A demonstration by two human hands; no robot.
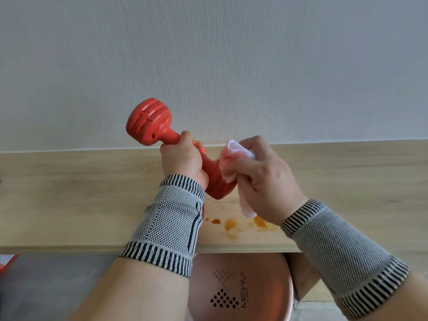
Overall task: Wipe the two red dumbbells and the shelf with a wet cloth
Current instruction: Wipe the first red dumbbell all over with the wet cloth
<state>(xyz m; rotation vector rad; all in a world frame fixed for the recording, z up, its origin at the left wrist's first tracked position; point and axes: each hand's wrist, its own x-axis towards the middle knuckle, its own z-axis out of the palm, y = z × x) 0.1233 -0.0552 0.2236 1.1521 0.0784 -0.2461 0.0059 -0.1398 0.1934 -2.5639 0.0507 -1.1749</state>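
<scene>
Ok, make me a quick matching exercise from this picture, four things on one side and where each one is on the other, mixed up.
Things:
1. dumbbell
2. cloth
3. orange stains
4. pink basin

Places:
A. below the shelf's front edge
B. gripped by the left hand
C. on the shelf
D. bunched in the right hand

Pairs: 1-B, 2-D, 3-C, 4-A

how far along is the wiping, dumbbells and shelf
Nothing looks finished. In hand: the left hand grips one red dumbbell by its handle while the right hand presses the pink cloth on its lower head. Left: orange stains remain on the shelf; the second dumbbell is out of view.
</scene>
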